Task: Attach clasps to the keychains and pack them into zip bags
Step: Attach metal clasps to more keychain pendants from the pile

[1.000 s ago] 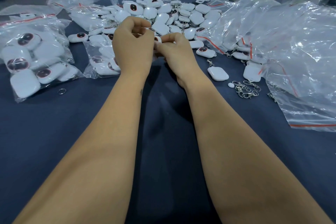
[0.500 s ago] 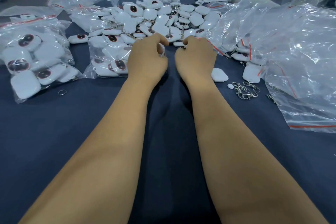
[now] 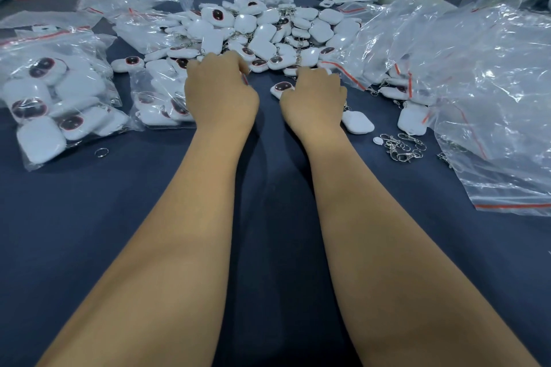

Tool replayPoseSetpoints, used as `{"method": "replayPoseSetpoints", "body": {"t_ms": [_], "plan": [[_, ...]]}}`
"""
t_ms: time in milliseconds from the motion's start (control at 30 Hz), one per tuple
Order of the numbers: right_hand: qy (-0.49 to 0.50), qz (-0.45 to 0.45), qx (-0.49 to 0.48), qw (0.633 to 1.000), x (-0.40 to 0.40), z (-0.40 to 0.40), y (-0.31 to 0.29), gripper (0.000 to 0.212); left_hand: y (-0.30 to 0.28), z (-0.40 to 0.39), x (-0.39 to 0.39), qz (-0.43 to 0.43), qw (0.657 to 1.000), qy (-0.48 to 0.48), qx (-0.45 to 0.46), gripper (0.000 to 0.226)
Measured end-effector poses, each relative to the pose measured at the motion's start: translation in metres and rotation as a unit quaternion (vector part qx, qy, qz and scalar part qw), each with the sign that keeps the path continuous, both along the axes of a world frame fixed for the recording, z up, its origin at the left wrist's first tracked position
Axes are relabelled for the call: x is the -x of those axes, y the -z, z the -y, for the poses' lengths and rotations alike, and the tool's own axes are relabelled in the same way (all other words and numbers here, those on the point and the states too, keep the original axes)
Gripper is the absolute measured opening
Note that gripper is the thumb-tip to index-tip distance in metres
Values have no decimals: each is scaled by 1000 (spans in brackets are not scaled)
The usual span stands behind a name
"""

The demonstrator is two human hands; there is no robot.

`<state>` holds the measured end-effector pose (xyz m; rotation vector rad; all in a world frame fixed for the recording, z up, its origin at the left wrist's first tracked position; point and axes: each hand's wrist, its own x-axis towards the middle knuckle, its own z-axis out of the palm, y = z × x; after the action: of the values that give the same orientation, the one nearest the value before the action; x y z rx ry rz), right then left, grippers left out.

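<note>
So we've got both arms stretched out over the dark blue surface (image 3: 89,217), hands down at the near edge of the big loose pile of keychains (image 3: 262,30) in the upper middle of the frame. Left hand (image 3: 220,92) has its fingers curled, but they're hidden behind the knuckles, so we can't tell whether that grip has anything in it. Same story for the right hand (image 3: 314,98): curled over, right beside a single keychain (image 3: 281,88) lying face up, but we can't tell if it's actually pinching it.

Containers: at the left of the frame there's a zip bag (image 3: 56,98) stuffed with white keychains, some showing their dark oval faces. A second, smaller filled bag (image 3: 158,101) sits just left of the left hand, touching it. The right side of the frame is a heap of clear bags (image 3: 492,92) with red zip strips, mostly looking flat, a few keychains poking out underneath.

Loose metal clasps (image 3: 402,147) sit in a little cluster near that heap, and a lone split ring (image 3: 101,152) lies below the full bag.
</note>
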<state>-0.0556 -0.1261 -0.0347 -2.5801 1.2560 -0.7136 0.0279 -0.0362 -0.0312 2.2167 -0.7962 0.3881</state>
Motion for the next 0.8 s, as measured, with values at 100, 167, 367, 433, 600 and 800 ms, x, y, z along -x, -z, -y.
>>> {"method": "replayPoseSetpoints", "body": {"t_ms": [100, 167, 367, 433, 600, 800], "plan": [[12, -19, -37, 999, -1, 2, 2, 26, -8, 5, 12, -13, 990, 49, 131, 27], [4, 5, -57, 998, -2, 3, 1, 16, -17, 7, 21, -128, 939, 128, 293, 24], [-76, 214, -202, 953, -2, -2, 1, 11, -18, 17, 26, -458, 751, 229, 416, 18], [-81, 261, -232, 934, -4, -1, 0, 18, -14, 20, 24, -510, 711, 235, 424, 19], [-116, 405, -360, 832, -6, -2, -5, 28, -9, 20, 24, -565, 681, 263, 384, 19], [-147, 421, -439, 780, -10, -6, -8, 29, -5, 22, 19, -499, 736, 242, 388, 33]]}}
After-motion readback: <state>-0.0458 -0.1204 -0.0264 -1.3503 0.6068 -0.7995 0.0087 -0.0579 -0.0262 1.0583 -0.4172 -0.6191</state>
